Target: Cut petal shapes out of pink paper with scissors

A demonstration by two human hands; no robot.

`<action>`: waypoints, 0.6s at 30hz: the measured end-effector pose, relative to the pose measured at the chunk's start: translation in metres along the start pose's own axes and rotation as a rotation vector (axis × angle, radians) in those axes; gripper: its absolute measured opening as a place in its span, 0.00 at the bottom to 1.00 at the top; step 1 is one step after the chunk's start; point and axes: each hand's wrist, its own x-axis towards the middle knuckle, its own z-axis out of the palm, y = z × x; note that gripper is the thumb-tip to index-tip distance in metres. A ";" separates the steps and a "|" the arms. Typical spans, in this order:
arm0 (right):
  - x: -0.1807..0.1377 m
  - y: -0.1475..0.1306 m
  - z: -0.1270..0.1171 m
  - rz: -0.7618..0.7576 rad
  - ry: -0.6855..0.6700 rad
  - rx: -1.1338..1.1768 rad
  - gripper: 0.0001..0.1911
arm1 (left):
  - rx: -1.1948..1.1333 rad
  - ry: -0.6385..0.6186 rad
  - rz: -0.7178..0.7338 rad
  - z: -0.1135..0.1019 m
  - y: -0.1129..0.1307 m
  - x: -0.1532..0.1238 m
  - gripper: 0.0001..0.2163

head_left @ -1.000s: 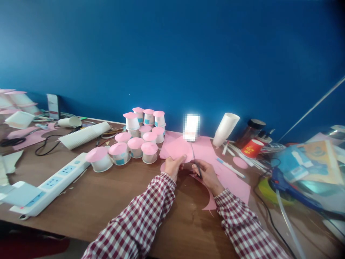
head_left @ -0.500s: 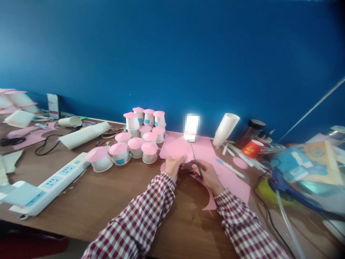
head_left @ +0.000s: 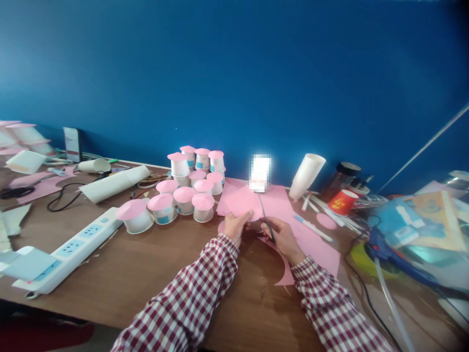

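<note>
My left hand [head_left: 236, 227] pinches the near edge of a pink paper piece [head_left: 244, 203], thumb on top. In my right hand [head_left: 282, 237] is a pair of scissors [head_left: 270, 230], fingers wrapped round the handles. The blades point away from me and lie along the right side of the pink piece; how far apart they are I cannot make out. More pink paper [head_left: 311, 244] lies beneath and to the right, with a curved cut edge. Left of my hands stand several white paper cups [head_left: 203, 212] topped with pink paper cones.
A power strip [head_left: 80, 244] and a stack of nested cups [head_left: 117, 183] lie to the left. A phone with a blurred-out screen [head_left: 260, 173] leans on the blue wall. On the right are a tilted cup stack [head_left: 308, 173], a marker [head_left: 315, 230], a red cup [head_left: 343, 201] and a blue glue gun [head_left: 395, 264].
Almost nothing differs. The scissor blades have shifted very slightly, while both hands stay in the same place on the paper.
</note>
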 end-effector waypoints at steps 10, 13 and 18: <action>-0.001 0.002 0.001 0.012 -0.006 0.043 0.20 | -0.011 -0.010 0.020 -0.002 0.000 0.002 0.14; 0.001 0.005 0.000 0.024 -0.001 0.032 0.21 | -0.006 -0.022 0.011 -0.002 -0.001 0.002 0.14; 0.001 0.006 -0.001 0.019 -0.012 0.067 0.20 | 0.026 -0.009 0.010 -0.003 -0.003 0.003 0.14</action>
